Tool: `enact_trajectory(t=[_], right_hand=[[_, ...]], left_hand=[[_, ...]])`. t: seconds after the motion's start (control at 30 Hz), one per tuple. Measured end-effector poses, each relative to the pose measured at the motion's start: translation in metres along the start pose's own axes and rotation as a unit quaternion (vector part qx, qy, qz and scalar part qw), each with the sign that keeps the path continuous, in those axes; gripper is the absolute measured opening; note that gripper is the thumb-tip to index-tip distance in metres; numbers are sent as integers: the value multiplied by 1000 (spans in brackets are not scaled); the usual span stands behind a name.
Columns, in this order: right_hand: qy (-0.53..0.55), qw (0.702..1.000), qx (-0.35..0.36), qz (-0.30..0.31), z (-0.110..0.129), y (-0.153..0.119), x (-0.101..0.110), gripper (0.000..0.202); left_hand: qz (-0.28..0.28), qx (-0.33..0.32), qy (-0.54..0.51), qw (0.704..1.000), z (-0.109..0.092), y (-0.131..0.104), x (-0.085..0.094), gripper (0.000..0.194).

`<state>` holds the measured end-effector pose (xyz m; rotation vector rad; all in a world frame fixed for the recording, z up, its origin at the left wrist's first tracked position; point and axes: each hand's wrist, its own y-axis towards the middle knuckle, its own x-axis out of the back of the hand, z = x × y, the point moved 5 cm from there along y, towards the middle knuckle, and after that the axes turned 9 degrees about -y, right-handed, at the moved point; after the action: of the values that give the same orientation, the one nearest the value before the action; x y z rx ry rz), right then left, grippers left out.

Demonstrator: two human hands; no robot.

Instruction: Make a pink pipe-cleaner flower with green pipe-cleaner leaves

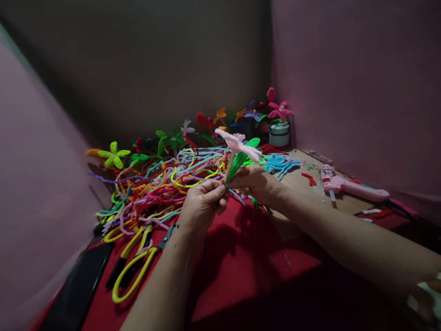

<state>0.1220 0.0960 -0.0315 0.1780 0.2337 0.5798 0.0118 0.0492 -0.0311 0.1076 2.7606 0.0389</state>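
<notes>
Above the red cloth I hold a pale pink pipe-cleaner flower (237, 143) with a green leaf (239, 163) beside its stem. My left hand (203, 200) is closed, its thumb and fingers pinching the lower stem. My right hand (253, 181) is closed too, its fingers at the base of the green leaf, close to the left fingertips. Where the two hands meet, the stem's lower end is mostly hidden. Behind the hands spreads a heap of loose coloured pipe cleaners (151, 197).
Yellow-handled scissors (134, 276) and pliers (132, 250) lie at left, near a black flat object (77, 285). At right a pink glue gun (354, 186) rests on a brown board (303, 197). Finished flowers, including a yellow-green one (113, 155), line the back; a pale jar (279, 135) stands there.
</notes>
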Motion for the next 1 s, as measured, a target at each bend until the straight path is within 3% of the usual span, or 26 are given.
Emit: enact_trajectory(t=[0.1, 0.23, 0.3, 0.43, 0.5, 0.6, 0.77, 0.83, 1.0], right_hand=[[2, 1000, 7, -27, -3, 0, 0, 16], [37, 999, 13, -36, -7, 1, 1, 16], [52, 997, 25, -46, -8, 1, 2, 17], [49, 997, 15, -53, -11, 0, 0, 23], [42, 997, 4, -60, -12, -2, -1, 25], [37, 997, 8, -67, -10, -4, -3, 22], [-44, 997, 28, -51, 3, -4, -1, 20], [-90, 995, 28, -39, 5, -3, 1, 21], [-113, 993, 30, -20, 6, 0, 8, 24]], left_hand=[[-15, -15, 14, 1000, -1, 0, 1, 16], [-63, -136, 157, 976, -7, -5, -2, 15], [-90, -222, 291, 927, -11, -10, -5, 15], [-89, -371, 478, 792, -15, -19, -15, 11], [-79, -388, 508, 765, -14, -19, -15, 13], [-73, -367, 475, 797, -14, -18, -12, 15], [-98, -246, 275, 924, -10, -12, -2, 9], [-87, -184, 190, 960, -6, -9, -2, 10], [-11, -103, 12, 995, -3, -4, -7, 12]])
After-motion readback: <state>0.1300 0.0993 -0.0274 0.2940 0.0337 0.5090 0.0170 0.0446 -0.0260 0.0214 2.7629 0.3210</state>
